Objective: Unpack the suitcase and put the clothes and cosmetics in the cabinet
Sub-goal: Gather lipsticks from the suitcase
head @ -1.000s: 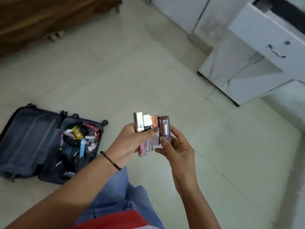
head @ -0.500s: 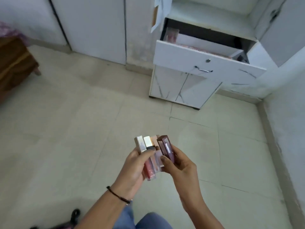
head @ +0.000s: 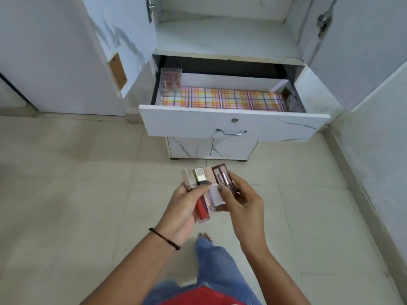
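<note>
We grasp lip gloss tubes (head: 201,208) in left hand (head: 182,209); right hand (head: 244,205) pinches brown tube (head: 222,175); drawer (head: 233,126) open ahead.

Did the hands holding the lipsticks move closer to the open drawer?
Yes. The left hand and right hand have carried the lipsticks toward the open drawer, which is far nearer and larger ahead of them than a second ago.

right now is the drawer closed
No, the drawer is pulled out, with its checked liner in plain view.
</note>
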